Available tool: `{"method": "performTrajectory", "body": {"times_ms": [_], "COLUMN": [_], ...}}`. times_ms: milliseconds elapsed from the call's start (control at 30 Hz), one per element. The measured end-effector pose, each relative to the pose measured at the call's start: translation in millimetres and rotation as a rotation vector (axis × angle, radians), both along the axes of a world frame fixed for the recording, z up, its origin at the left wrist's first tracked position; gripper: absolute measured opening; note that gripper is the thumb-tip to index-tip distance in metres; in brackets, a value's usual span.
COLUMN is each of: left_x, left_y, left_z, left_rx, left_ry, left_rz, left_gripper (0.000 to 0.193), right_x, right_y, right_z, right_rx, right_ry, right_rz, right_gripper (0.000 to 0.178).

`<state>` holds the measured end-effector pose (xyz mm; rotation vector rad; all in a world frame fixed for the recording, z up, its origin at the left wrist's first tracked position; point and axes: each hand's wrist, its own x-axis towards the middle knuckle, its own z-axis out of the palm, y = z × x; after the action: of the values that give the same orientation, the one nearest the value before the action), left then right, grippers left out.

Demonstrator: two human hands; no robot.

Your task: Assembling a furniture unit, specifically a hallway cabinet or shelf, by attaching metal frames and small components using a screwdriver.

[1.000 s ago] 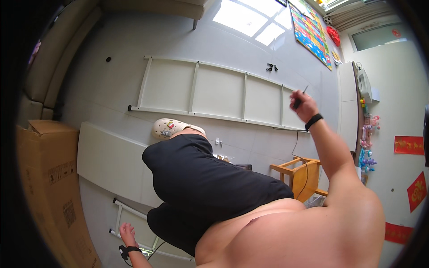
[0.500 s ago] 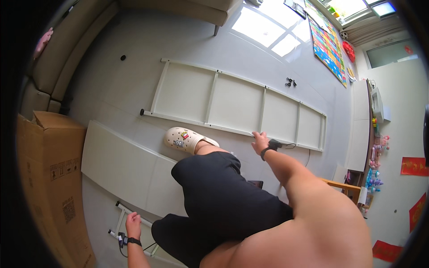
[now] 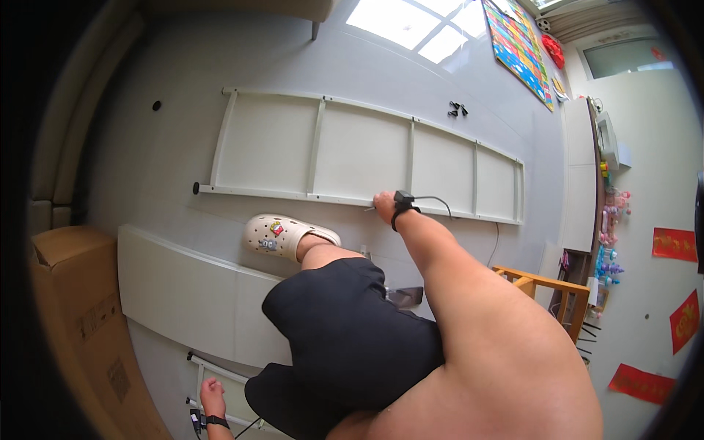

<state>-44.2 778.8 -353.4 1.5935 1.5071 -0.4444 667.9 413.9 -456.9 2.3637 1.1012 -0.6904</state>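
A long white metal frame (image 3: 411,158) with crossbars and white panels lies on the floor ahead of me. My right hand (image 3: 384,206) is closed at its near rail, and a thin metal rod (image 3: 369,210) pokes out from the fingers. My left hand (image 3: 213,398), fingers curled and nothing visible in them, hovers over a second white frame (image 3: 233,381) at the lower left. Each wrist wears a black band with a small device and cable. Between the two frames lies a white panel (image 3: 187,279). My foot in a cream clog (image 3: 275,236) stands beside the first frame.
A tall cardboard box (image 3: 88,315) stands at the left, below a sofa (image 3: 55,147). Small black parts (image 3: 457,109) lie beyond the frame. A wooden chair (image 3: 546,283) is at the right, by a white cabinet (image 3: 579,176). A colourful mat (image 3: 517,55) lies at the far right.
My right hand has moved left along the near rail, and its fingers have gone from spread to closed. The whole view has shifted a little. My left hand stays over the second frame.
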Motion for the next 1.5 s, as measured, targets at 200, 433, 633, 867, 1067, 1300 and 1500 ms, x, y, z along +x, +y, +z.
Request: {"method": "performTrajectory", "body": {"times_ms": [200, 433, 633, 867, 1067, 1300, 1500], "left_x": [24.0, 25.1, 47.8, 15.4, 38.2, -24.7, -19.0], "left_y": [-2.4, -10.6, -22.2, -38.3, -52.9, -95.5, -95.5], "left_z": [-10.3, 5.5, -2.1, 9.9, 34.8, 37.6, 50.5], "left_rx": [0.008, 0.007, -0.001, 0.075, 0.306, 0.311, 0.19], "left_ry": [-0.074, -0.023, -0.035, -0.027, -0.143, 0.025, 0.172], "left_rz": [0.046, 0.038, 0.03, 0.036, 0.223, 0.367, 0.542], "left_gripper": [0.027, 0.027, 0.026, 0.027, 0.025, 0.027, 0.027], "right_x": [32.9, 21.3, 28.4, -72.6, -40.7, -4.3, 21.5], "right_y": [1.5, 14.9, 6.9, 160.5, 245.7, 359.8, 535.1], "right_z": [-1.2, -3.2, 9.4, 52.0, 138.2, 47.1, 17.4], "right_rx": [-0.086, -0.1, -0.316, 0.171, 1.023, 1.259, 1.039], "right_ry": [-0.05, -0.001, 0.101, 0.244, 0.897, 0.761, 0.438], "right_rz": [0.117, -0.03, -0.292, -0.19, -0.741, -0.519, -0.386], "right_gripper": [0.022, 0.028, 0.029, 0.025, 0.025, 0.02, 0.022]}}
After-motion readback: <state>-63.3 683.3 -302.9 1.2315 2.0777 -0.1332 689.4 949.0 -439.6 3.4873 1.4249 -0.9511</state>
